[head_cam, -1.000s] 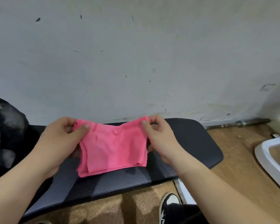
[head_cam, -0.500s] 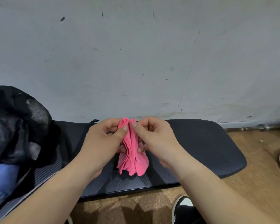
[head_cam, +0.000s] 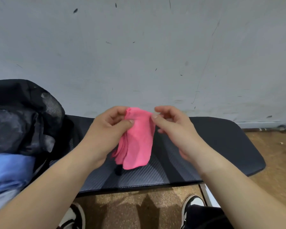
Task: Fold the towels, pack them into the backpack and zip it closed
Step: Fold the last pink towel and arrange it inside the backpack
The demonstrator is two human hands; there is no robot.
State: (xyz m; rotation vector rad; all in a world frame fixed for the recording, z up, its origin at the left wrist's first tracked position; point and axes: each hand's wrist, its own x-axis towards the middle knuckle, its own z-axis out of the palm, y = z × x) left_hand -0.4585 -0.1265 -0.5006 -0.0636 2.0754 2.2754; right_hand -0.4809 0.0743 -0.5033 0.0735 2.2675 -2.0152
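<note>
Your left hand and right hand pinch the folded pink towel by its top corners above the bench pad, with the backpack at its left end.

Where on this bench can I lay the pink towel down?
Bare: the right end of the bench pad, from the pink towel to its rounded edge. Crowded: the left end, under the black backpack and blue cloth.
</note>
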